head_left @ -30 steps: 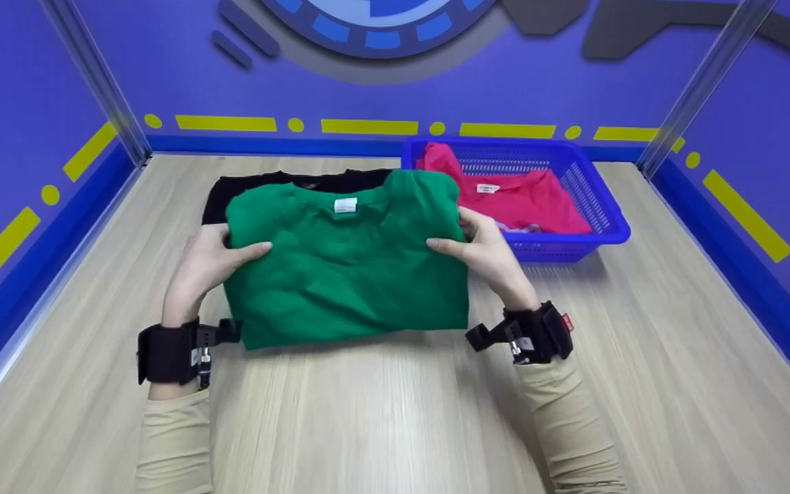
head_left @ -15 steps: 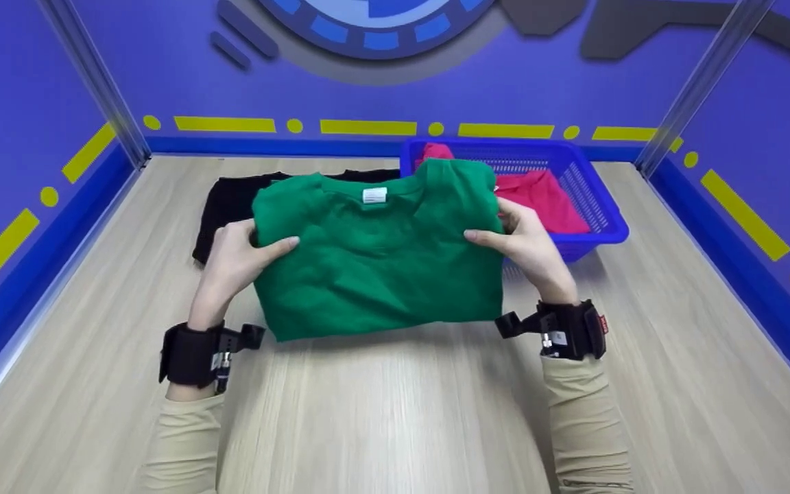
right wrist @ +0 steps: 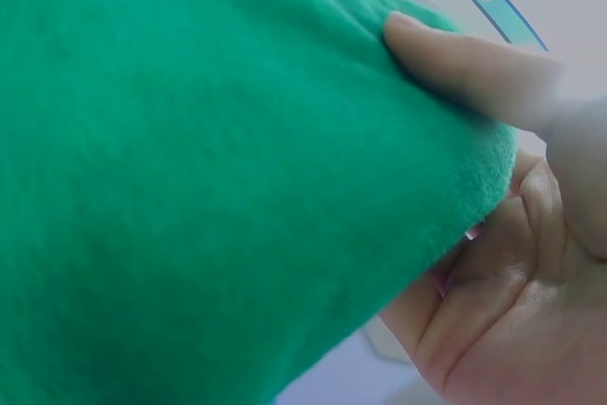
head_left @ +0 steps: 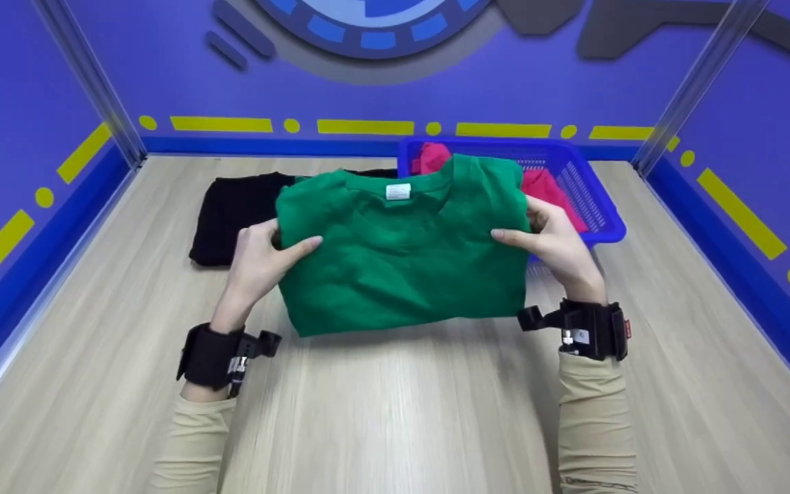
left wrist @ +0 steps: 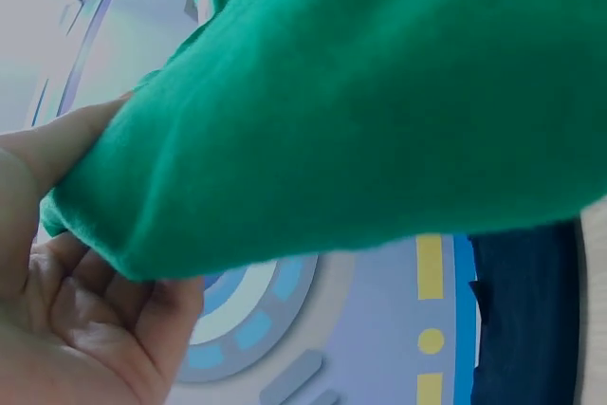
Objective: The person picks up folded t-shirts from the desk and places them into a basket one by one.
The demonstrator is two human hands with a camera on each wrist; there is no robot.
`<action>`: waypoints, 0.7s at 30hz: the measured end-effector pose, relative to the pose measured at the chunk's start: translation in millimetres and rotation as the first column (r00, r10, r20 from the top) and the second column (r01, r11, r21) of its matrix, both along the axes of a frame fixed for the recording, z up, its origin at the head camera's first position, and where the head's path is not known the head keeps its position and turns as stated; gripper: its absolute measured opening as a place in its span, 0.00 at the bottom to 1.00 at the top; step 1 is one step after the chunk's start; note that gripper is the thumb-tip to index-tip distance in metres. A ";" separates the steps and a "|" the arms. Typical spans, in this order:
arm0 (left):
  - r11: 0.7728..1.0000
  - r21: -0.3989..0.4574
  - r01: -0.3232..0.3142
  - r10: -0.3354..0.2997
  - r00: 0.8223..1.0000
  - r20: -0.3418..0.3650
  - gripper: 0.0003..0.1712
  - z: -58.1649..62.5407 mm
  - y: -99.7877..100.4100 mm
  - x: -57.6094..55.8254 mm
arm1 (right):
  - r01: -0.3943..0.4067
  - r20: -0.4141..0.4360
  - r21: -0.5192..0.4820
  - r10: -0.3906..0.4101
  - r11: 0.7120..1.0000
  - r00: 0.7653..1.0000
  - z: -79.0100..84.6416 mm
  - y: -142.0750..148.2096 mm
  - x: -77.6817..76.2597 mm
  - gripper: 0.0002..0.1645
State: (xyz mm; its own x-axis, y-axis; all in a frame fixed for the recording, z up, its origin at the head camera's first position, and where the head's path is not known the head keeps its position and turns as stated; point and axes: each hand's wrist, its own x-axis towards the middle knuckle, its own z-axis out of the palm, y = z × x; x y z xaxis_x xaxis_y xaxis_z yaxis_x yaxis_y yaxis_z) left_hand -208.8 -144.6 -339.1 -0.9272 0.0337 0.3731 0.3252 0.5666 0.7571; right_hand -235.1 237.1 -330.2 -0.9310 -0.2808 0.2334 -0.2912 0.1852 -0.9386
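A folded green T-shirt [head_left: 402, 254] with a white neck label hangs over the table between both hands. My left hand [head_left: 258, 264] grips its left side, thumb on the front and fingers behind. On the opposite side my right hand [head_left: 559, 243] pinches the shirt the same way. Both wrist views show the green cloth between thumb and fingers, the fingertips hidden behind it. Behind the shirt lies a folded black garment [head_left: 234, 213], partly covered. A blue plastic basket [head_left: 607, 223] stands at the back right with a red garment [head_left: 433, 156] in it, also partly covered by the shirt.
The light wood table [head_left: 381, 412] is closed in by blue-purple panels [head_left: 367, 89] at the back and both sides. Metal posts [head_left: 103, 89] stand in the back corners. The basket's rim rises above the table near the back panel.
Both hands have carried the green T-shirt to the right and slightly up. It now covers more of the basket and red garment, and more of the black garment's left part shows.
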 end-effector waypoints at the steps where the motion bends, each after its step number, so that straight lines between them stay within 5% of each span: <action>1: 1.000 0.005 0.005 -0.005 1.000 -0.010 0.17 -0.6 1.2 0.0 | 0.000 -0.003 -0.003 0.000 1.000 1.000 0.1 1.5 0.5 0.25; 21: 0.992 0.111 0.052 -0.043 0.995 -0.089 0.17 -3.0 32.7 4.2 | 0.019 -0.051 -0.096 -0.024 0.995 0.998 2.8 34.8 7.0 0.24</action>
